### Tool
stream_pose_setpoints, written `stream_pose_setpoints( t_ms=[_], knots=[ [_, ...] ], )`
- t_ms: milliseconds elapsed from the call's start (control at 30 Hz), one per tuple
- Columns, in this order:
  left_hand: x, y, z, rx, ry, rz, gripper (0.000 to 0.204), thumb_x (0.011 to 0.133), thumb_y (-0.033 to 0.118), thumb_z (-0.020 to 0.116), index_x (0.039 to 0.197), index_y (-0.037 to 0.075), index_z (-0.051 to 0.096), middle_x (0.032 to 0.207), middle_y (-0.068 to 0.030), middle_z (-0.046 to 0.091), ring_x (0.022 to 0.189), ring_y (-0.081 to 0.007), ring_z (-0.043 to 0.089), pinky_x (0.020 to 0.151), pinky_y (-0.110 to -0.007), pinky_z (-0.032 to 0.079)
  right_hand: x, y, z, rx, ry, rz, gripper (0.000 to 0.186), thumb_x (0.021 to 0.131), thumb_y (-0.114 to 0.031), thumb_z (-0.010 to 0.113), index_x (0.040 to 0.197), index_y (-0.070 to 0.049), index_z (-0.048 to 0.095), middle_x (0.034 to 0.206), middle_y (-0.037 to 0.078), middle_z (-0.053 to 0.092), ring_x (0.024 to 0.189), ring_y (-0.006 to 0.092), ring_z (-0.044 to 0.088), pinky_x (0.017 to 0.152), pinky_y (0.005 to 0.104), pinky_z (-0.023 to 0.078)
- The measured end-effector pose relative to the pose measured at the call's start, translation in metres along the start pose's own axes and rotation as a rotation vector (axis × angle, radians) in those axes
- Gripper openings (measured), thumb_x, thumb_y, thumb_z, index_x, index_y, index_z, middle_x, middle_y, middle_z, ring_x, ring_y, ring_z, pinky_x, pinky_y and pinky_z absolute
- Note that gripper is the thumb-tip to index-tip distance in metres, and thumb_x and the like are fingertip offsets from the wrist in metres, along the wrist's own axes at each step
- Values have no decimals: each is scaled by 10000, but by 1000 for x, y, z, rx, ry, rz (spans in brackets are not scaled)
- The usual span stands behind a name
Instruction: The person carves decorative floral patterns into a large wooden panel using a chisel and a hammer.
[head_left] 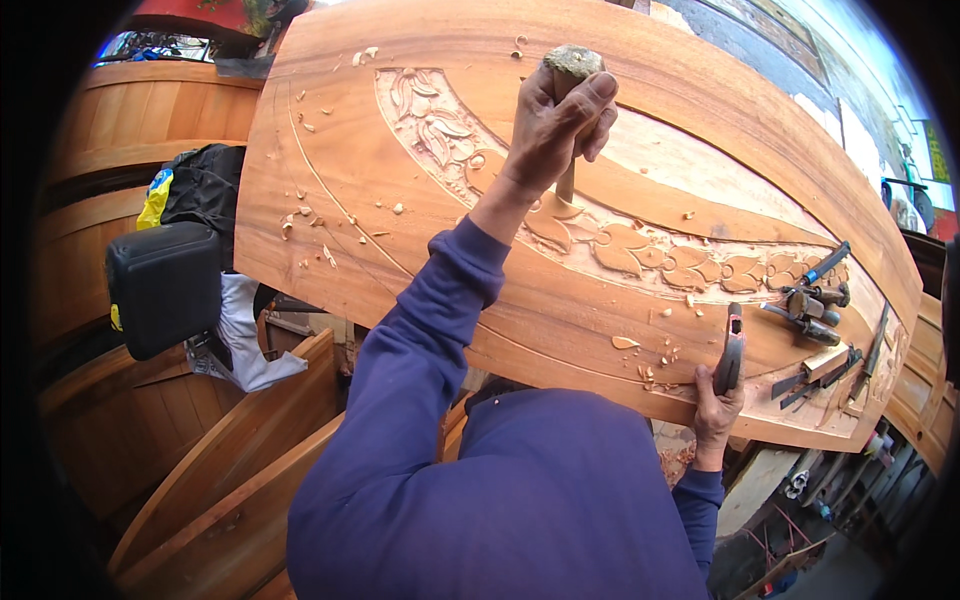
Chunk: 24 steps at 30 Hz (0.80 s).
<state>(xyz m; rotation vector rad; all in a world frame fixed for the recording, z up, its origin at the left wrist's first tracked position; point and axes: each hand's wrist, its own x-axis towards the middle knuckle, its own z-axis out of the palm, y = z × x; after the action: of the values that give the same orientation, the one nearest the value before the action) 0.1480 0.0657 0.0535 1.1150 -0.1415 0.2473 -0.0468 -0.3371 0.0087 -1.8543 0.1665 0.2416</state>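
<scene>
My left hand (550, 135) is closed around an upright chisel (565, 183) with a frayed, pale, mushroomed top, its lower end on the carved band (690, 265) of a large wooden panel (380, 260). The band curves in leaf and petal shapes, with shavings scattered beside it. My right hand (717, 410) grips a dark-headed hammer (732, 350) at the panel's near edge. Right of that hand lie several chisels and tools (818, 308) in a loose pile, with more flat blades near the panel's right end.
A black case (160, 285), a dark bag (205, 185) and a pale cloth (250, 355) are left of the panel. Stacked wooden door panels (160, 105) stand behind them, with curved wooden pieces (230, 470) at lower left. Assorted tools and rods (800, 500) are below at right.
</scene>
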Motion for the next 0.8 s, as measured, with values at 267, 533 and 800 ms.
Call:
stream_pose_setpoints(
  t_ms=[267,533,800],
  knots=[
    [-8,-1,4,-60,198,-62,160,891,-42,649,994,32,552,746,-24,609,514,-51,528,451,-236,479,51,-88,8,-166,133,-304,566,944,22,689,1476,-22,501,868,-25,590,637,37,444,517,207,335],
    [-16,6,18,114,26,0,103,917,66,700,883,9,621,635,9,534,456,-46,452,400,-213,359,116,-260,61,105,133,-705,633,1016,-74,631,1575,-80,336,696,-3,455,500,66,356,439,216,293],
    [-16,-8,-5,-158,127,-60,167,839,-43,711,942,14,593,804,-61,658,596,-61,599,543,-214,545,139,-317,57,31,96,-853,258,1005,-133,660,1167,-43,481,564,-21,422,426,79,357,408,216,294]
  ],
)
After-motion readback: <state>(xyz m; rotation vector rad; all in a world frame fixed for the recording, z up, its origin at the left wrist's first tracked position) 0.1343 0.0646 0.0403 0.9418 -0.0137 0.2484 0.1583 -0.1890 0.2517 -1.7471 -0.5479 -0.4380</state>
